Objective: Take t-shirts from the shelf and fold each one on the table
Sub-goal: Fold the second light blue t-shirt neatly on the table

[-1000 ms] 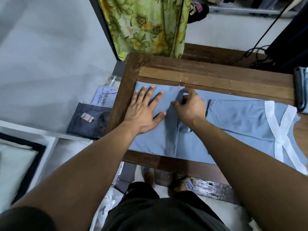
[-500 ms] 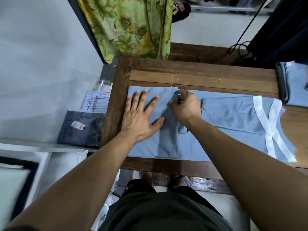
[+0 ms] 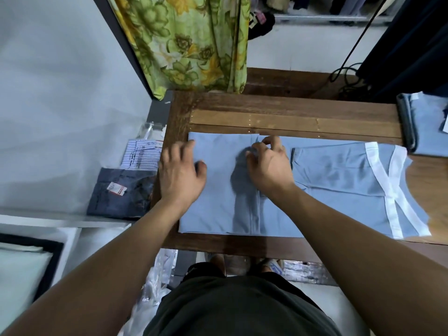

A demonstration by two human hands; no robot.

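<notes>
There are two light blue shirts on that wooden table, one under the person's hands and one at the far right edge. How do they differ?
The shirt under the hands lies long across the table, only part-folded, while the shirt at the right edge is already a compact folded bundle. The first shows crossed white bands at its right end; the second shows a dark folded edge. The left hand and right hand work the first; nothing touches the second. Both are light blue.

white-red tag [image 3: 116, 189] on dark packaged garment [image 3: 121, 194], print unreadable

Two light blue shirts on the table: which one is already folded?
The folded blue shirt at the table's far right edge is a compact bundle; the other, the spread blue shirt, lies under both hands.
</notes>
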